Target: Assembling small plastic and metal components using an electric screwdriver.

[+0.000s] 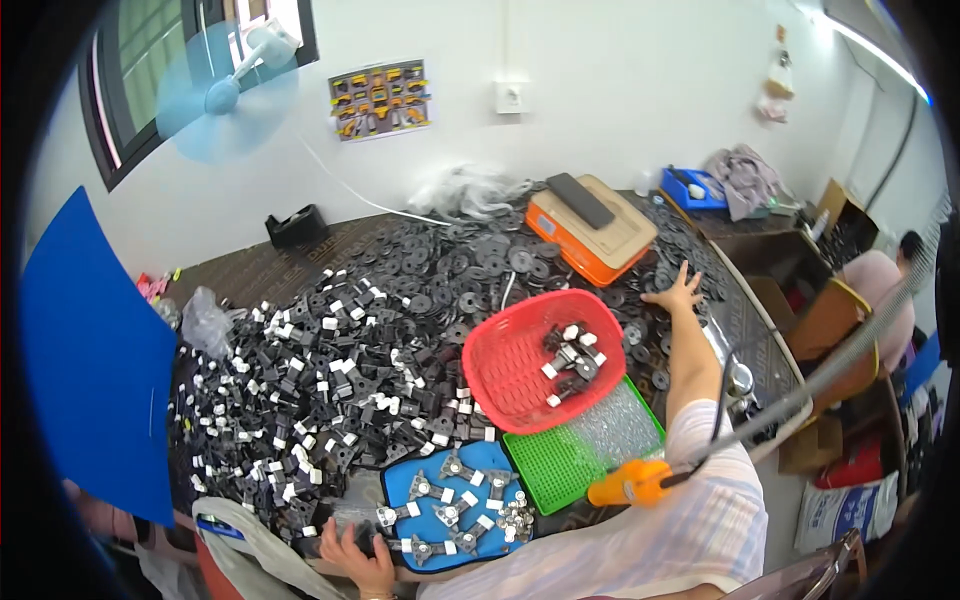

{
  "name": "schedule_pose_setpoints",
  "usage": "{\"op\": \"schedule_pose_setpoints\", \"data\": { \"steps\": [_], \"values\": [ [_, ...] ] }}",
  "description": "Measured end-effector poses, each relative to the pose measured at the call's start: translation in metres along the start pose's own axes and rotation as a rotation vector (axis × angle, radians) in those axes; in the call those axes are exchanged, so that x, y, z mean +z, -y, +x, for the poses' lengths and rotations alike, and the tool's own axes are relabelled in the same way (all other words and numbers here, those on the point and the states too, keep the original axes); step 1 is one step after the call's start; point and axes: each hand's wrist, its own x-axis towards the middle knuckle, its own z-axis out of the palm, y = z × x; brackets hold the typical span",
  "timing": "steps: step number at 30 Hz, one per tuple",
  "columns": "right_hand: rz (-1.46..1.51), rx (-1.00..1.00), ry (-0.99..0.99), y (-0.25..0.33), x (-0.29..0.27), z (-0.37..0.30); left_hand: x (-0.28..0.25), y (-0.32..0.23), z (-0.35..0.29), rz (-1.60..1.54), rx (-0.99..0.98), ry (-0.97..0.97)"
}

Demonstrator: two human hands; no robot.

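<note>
the right hand (678,292), fingers spread and empty, stretches past the red basket (500,370) to black discs (640,330) beyond it, while the left hand (352,552) curls on a small part beside the blue tray (395,485) below the basket

The person is wearing a light shirt with fine stripes in pale pink and pale blue; the cloth is looking thin and loose. The sleeve on the right arm is short and is ending above the elbow, so the forearm and the right hand (678,292) are showing bare. The left hand (352,556) is also bare, without glove, ring or watch.
</note>
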Motion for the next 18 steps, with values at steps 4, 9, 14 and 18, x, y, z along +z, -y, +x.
{"op": "schedule_pose_setpoints", "data": {
  "steps": [4, 9, 14, 18],
  "values": [
    [-0.092, -0.183, 0.045, 0.000, 0.008, 0.025, 0.007, 0.001, 0.008, -0.032, 0.073, 0.039],
    [-0.013, -0.271, -0.110, 0.012, 0.027, 0.019, 0.007, -0.004, 0.006, 0.004, 0.070, -0.014],
    [-0.017, -0.311, -0.229, 0.007, 0.025, 0.012, 0.009, -0.005, 0.007, -0.073, 0.059, 0.011],
    [0.068, -0.326, -0.313, 0.006, 0.033, 0.009, 0.010, 0.000, 0.001, -0.097, 0.045, -0.009]
  ]
}}
